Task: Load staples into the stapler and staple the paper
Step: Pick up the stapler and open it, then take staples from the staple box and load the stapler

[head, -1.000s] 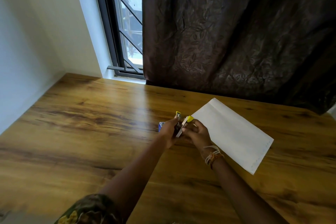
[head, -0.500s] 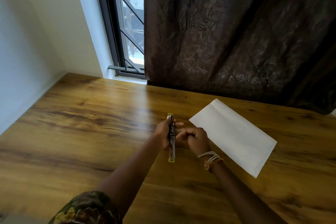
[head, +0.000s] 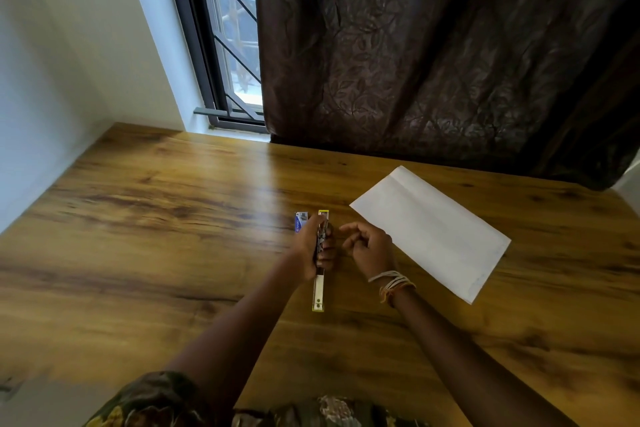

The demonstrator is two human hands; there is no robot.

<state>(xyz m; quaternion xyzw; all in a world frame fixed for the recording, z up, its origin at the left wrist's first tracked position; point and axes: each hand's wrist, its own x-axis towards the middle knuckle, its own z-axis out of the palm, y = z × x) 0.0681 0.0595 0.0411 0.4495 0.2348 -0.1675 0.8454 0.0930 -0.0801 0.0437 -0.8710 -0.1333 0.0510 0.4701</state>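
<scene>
A wooden table (head: 138, 253) is set against a white wall (head: 69, 45). A barred window (head: 228, 45) is located behind the table. The window is partly covered by a dark brown patterned curtain (head: 433, 45).

A wooden table (head: 138, 236) with a warm brown grain fills the near and middle of the scene, its far edge meeting a wall, window and curtain. On its right half lies a folded white sheet of paper (head: 433, 229), set at a slant. Near the middle, a small blue staple box (head: 300, 221) rests flat, just left of an opened yellow stapler (head: 319, 291).
</scene>
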